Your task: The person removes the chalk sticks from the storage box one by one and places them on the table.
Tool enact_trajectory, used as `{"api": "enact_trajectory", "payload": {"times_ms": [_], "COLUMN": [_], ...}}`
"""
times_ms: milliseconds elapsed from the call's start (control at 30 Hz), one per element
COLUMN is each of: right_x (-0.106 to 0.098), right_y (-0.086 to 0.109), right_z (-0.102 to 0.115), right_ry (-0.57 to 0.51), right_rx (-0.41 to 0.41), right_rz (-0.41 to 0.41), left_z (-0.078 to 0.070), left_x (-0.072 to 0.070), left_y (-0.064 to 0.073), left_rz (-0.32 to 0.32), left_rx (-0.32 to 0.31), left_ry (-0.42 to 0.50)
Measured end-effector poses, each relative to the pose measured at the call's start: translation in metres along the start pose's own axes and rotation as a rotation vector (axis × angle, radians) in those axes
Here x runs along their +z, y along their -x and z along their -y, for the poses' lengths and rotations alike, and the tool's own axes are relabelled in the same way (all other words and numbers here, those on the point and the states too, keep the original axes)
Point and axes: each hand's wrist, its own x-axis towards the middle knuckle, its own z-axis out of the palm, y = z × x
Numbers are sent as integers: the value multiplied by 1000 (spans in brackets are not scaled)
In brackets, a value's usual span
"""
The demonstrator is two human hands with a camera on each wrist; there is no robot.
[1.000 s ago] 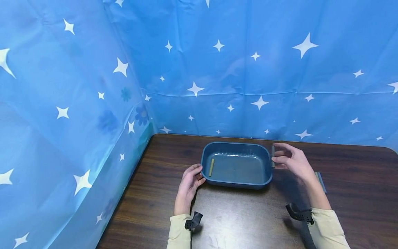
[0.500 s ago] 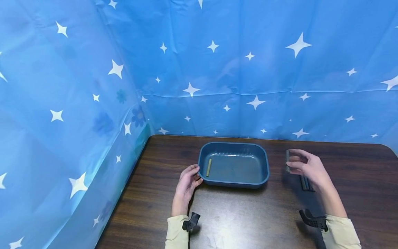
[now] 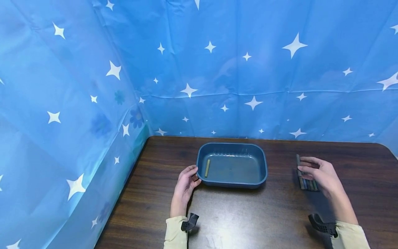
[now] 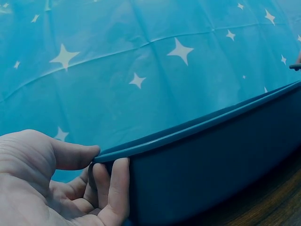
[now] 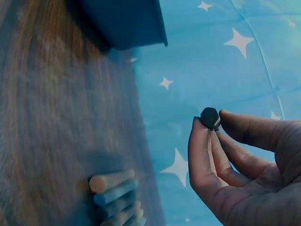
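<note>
A blue plastic tray (image 3: 233,182) stands on the brown table, with one yellowish stick (image 3: 207,168) lying inside near its left end. My left hand (image 3: 185,183) grips the tray's left rim, thumb on the edge and fingers against the outer wall. To the right of the tray, my right hand (image 3: 324,180) pinches a dark grey stick (image 5: 209,117) between thumb and fingertips. Below that hand, a row of several coloured sticks (image 3: 304,185) lies side by side on the table, partly covered by the hand in the head view. Their ends show orange and blue (image 5: 99,183) in the right wrist view.
The wood-grain table (image 3: 242,221) ends at the back against a blue curtain (image 3: 224,83) with white stars. More of that curtain runs along the table's left side. Each wrist wears a black strap mount (image 3: 321,226).
My right hand has moved right, away from the tray's right rim to above the row of sticks, still pinching the dark stick. The left hand keeps its grip; the head view has shifted slightly.
</note>
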Motion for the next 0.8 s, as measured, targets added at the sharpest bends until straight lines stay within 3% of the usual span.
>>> {"api": "enact_trajectory", "payload": {"times_ms": [400,800], "right_x": [-12,-24], "right_y": [6,8], "right_z": [-8,-22], "right_ry": [2,73], "right_rx": [20,26], "right_rz": [-8,-52], "left_z": [1,2], "left_x": [2,1], "left_y": [0,-1], "left_rz": [-13,-10], "left_rx": [5,14], "left_ry": [3,9]}}
